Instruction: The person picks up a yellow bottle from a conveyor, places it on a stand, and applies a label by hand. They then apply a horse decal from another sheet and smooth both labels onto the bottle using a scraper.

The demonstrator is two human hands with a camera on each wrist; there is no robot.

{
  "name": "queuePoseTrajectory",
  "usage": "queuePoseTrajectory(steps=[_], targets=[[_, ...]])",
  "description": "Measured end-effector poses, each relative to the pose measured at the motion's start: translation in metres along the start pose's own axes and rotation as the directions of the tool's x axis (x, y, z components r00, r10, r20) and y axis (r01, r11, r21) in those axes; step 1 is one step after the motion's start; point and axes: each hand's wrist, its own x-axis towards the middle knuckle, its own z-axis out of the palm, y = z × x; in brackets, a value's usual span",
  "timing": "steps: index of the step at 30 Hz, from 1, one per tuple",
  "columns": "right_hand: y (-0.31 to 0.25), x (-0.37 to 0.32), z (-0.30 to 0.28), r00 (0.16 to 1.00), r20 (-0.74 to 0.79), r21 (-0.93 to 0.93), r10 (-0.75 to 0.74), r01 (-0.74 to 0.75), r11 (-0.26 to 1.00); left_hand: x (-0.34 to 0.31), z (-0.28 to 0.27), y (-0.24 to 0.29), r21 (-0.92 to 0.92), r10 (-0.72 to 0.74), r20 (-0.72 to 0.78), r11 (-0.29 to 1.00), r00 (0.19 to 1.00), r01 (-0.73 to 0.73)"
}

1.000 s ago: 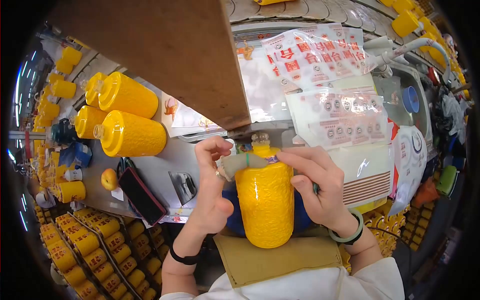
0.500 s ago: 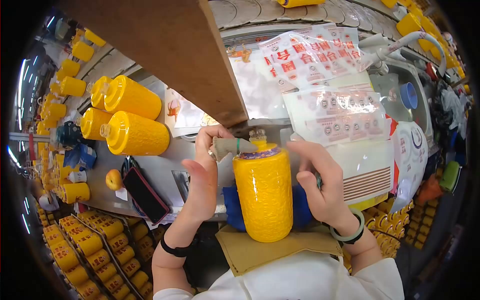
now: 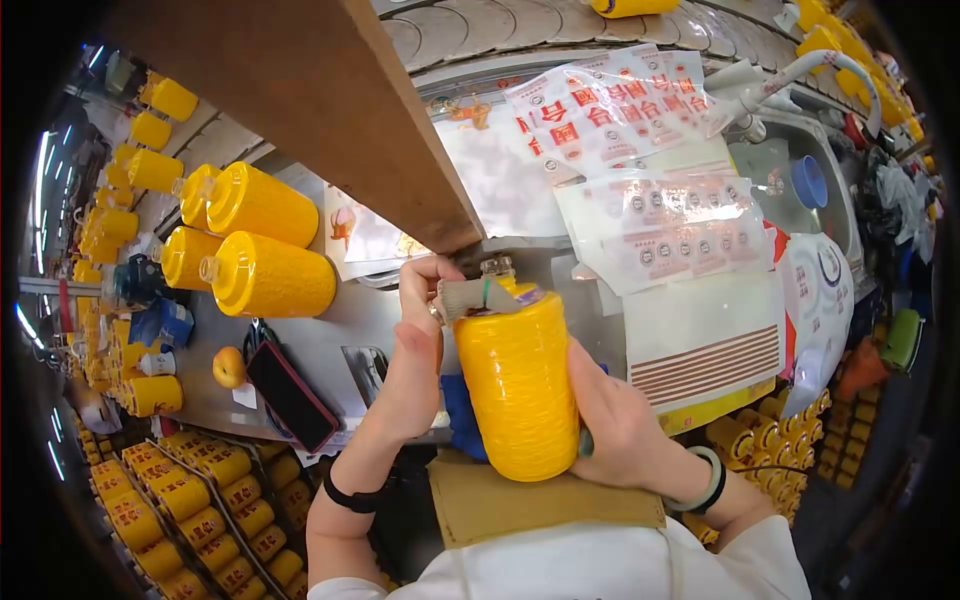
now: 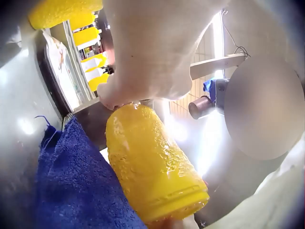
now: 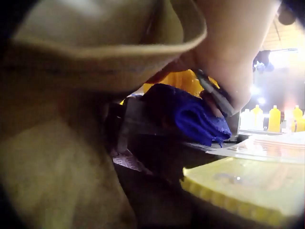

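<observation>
A yellow textured bottle point(image 3: 515, 390) with a clear glass neck stands tilted before the apron. Around its shoulder runs a purple patterned strip point(image 3: 531, 297), partly covered by fingers. My left hand point(image 3: 412, 350) is at the top left of the bottle. One of its fingers wears a grey cloth cover point(image 3: 466, 296) with a green band and lies straight across the shoulder. On the bottle's lower right side my right hand point(image 3: 625, 425) grips it, fingers hidden behind. The left wrist view shows the bottle point(image 4: 147, 162) from below, beside a blue cloth point(image 4: 83, 181).
Several yellow bottles point(image 3: 275, 275) stand on the metal table at left, near a phone point(image 3: 290, 395) and an apple point(image 3: 229, 367). Printed label sheets point(image 3: 670, 225) lie at right, before a sink point(image 3: 840, 235). A brown post point(image 3: 330, 120) rises close beyond the hands.
My right hand has left the strip at the bottle's shoulder and moved down to grip its side. The bottle has shifted slightly left and tilted. My left hand's covered finger stays at the shoulder.
</observation>
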Motion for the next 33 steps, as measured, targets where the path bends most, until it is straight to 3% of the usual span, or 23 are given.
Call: queuePoseTrajectory(steps=[2,4,6,8,10,13,14,16,18,20,21,24,31,33], targets=[[-0.015,0.0,-0.013,1.0,0.02,-0.037,-0.011,0.011,0.999,0.0,0.0,-0.001,-0.043,-0.002,0.016,0.999,1.0,0.002],[-0.026,-0.001,-0.022,0.976,0.039,-0.209,-0.215,0.218,0.953,-0.001,0.003,0.0,-0.043,0.026,-0.011,0.999,1.0,-0.027],[-0.022,-0.003,-0.015,0.976,0.03,-0.2,-0.217,0.219,0.955,-0.004,0.003,-0.008,-0.071,0.05,-0.034,0.996,0.998,-0.052],[-0.005,-0.006,0.001,0.995,-0.098,0.008,-0.033,0.034,0.999,-0.002,0.005,-0.009,-0.103,0.079,-0.064,0.991,0.995,-0.085],[-0.001,0.0,0.001,0.996,-0.085,0.021,0.04,-0.038,0.999,-0.001,0.005,0.001,-0.04,0.16,-0.2,0.984,0.967,-0.172],[-0.011,0.009,-0.029,0.973,0.087,0.544,0.213,-0.226,0.808,-0.008,0.002,0.014,0.104,0.27,-0.147,0.961,0.952,-0.256],[-0.006,0.012,-0.033,0.972,0.093,0.547,0.215,-0.23,0.805,-0.011,0.003,0.013,0.104,0.263,-0.149,0.963,0.953,-0.249],[0.008,0.023,-0.043,0.994,-0.045,0.194,0.099,-0.089,0.977,-0.012,0.008,0.012,0.296,0.395,-0.111,0.889,0.912,-0.349],[0.01,0.045,-0.041,0.984,-0.113,0.219,0.135,-0.108,0.97,-0.012,0.012,0.011,0.291,0.423,-0.091,0.877,0.902,-0.382],[0.011,0.062,-0.039,0.99,-0.127,0.217,0.06,-0.031,0.976,-0.012,0.014,0.008,0.42,0.509,-0.054,0.792,0.859,-0.443],[0.009,0.066,-0.039,0.991,-0.093,0.252,0.098,-0.072,0.965,-0.011,0.013,0.009,0.455,0.53,-0.022,0.761,0.848,-0.463],[0.013,0.067,-0.028,0.984,-0.166,0.254,0.061,-0.018,0.967,-0.011,0.017,0.008,0.506,0.541,-0.041,0.736,0.84,-0.449],[0.011,0.066,-0.025,0.978,-0.186,0.276,0.091,-0.037,0.961,-0.011,0.016,0.009,0.471,0.522,-0.025,0.759,0.852,-0.451],[0.011,0.065,-0.023,0.977,-0.189,0.294,0.097,-0.038,0.955,-0.011,0.018,0.013,0.408,0.451,-0.129,0.836,0.883,-0.367]])
